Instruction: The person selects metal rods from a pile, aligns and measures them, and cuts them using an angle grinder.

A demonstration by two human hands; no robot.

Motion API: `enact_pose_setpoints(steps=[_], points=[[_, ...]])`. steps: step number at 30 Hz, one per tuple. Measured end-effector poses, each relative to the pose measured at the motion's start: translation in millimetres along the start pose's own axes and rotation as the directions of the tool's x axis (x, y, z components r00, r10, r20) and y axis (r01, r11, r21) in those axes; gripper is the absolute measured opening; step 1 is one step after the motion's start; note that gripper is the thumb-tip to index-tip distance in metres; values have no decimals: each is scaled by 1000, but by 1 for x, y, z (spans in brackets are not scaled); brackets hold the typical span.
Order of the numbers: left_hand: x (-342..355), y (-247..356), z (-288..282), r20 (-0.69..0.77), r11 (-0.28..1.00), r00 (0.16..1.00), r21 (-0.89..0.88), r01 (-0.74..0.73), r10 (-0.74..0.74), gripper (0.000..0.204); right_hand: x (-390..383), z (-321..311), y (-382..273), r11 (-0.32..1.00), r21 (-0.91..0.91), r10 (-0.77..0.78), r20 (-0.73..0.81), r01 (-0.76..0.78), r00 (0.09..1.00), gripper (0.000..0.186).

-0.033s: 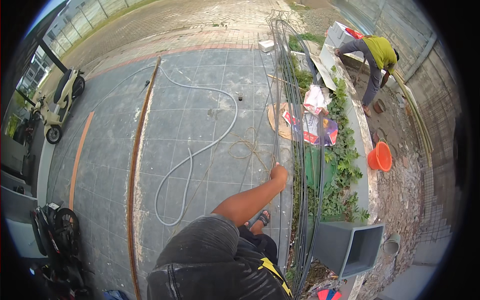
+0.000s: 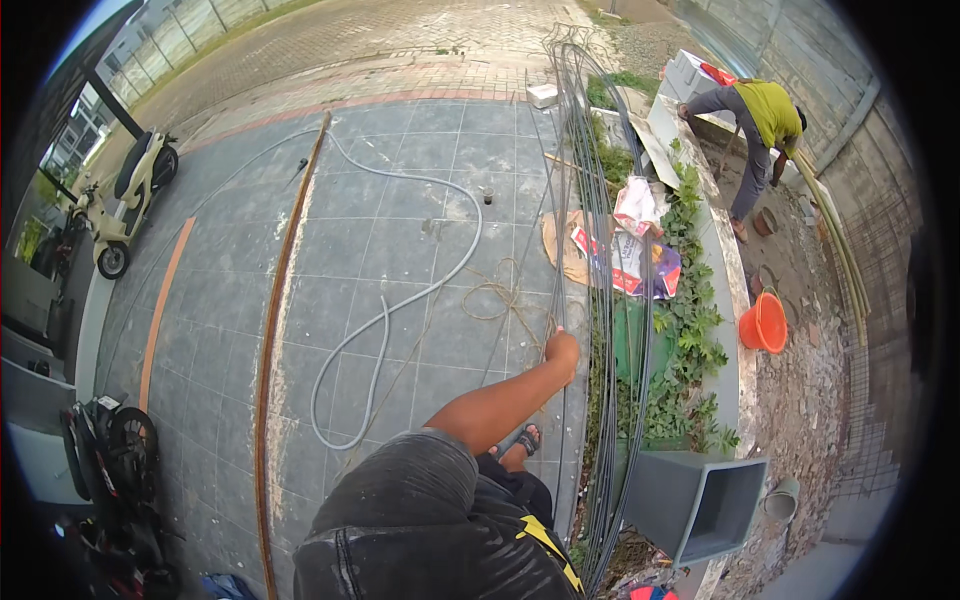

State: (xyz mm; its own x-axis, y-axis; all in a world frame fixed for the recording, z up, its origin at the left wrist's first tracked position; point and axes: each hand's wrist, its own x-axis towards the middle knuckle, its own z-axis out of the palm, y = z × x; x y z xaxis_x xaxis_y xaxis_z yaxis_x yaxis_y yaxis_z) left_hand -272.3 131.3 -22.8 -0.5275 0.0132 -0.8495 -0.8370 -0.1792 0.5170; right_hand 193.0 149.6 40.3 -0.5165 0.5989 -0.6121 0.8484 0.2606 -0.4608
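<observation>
Left hand [image 2: 562, 354] closed around thin rods [image 2: 563, 425], I grip them just left of the rod bundle [image 2: 606, 330], which runs lengthwise beside the leafy plants [image 2: 695, 345], probably because its length suits the tiled floor's [image 2: 420, 235] edge; my right hand is out of view.

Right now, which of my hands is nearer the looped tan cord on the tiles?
Left. Your left hand is just right of the looped tan cord and closer to you, by the thin dark rods; your right hand is out of view.
</observation>
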Motion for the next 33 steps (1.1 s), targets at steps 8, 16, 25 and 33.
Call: enact_pose_setpoints(steps=[8, 16, 25, 33], points=[[-65, 131, 72, 94, 953, 953, -129, -274, 287, 39, 32, -20, -2, 1000, -14, -11, 55, 11, 998, 59], [33, 221, 142, 229, 949, 921, -40, -314, 314, 41, 35, -47, -37, 979, 86, -182, -41, 185, 982, 71], [56, 24, 58, 252, 889, 955, 458, 25, -157, 92, 221, -29, -132, 996, 1, -84, 139, 85, 987, 71], [-43, -57, -94, 310, 744, 838, 649, 159, -450, 76, 265, -60, -120, 992, 78, 72, 329, -103, 942, 56]])
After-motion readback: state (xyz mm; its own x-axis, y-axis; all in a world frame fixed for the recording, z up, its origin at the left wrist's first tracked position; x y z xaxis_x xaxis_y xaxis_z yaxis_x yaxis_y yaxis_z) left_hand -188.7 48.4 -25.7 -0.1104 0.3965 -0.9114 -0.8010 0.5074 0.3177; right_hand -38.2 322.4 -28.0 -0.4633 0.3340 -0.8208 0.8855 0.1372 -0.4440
